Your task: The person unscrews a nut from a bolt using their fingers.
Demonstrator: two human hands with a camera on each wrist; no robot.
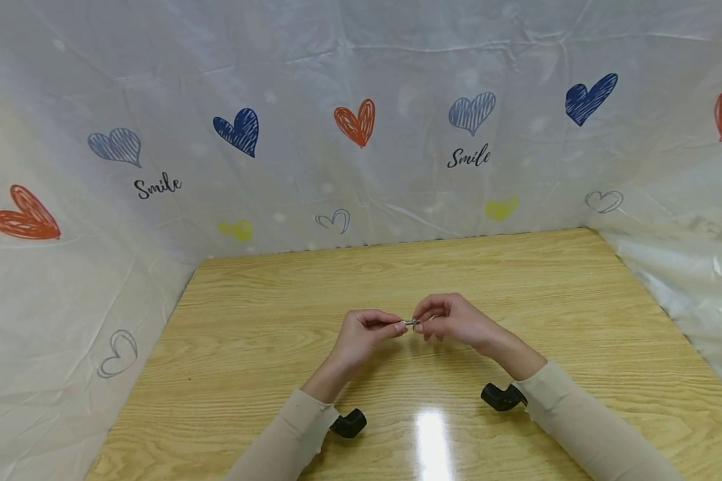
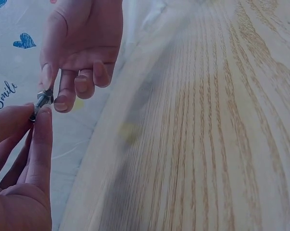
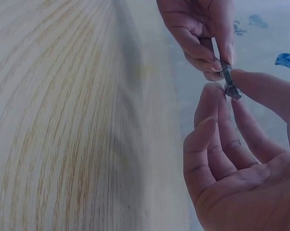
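Observation:
A small silver bolt (image 2: 40,102) with a threaded shank is held between both hands, above the wooden table. My left hand (image 1: 361,335) pinches one end of it between thumb and fingertips, which hide that end. Around the shank, near the other end, sits a nut (image 3: 230,90). My right hand (image 1: 460,325) has its thumb and index fingertip at this nut, pinching it from both sides, while its other fingers curl loosely below. In the head view the bolt lies nearly level, with the fingertips of the two hands close together.
The light wood-grain table (image 1: 265,294) spreads beneath both hands. Behind it and at the sides hangs a white sheet (image 1: 397,187) printed with hearts and "Smile". Black curved pieces stick out at the left cuff (image 1: 349,424) and right cuff (image 1: 541,387).

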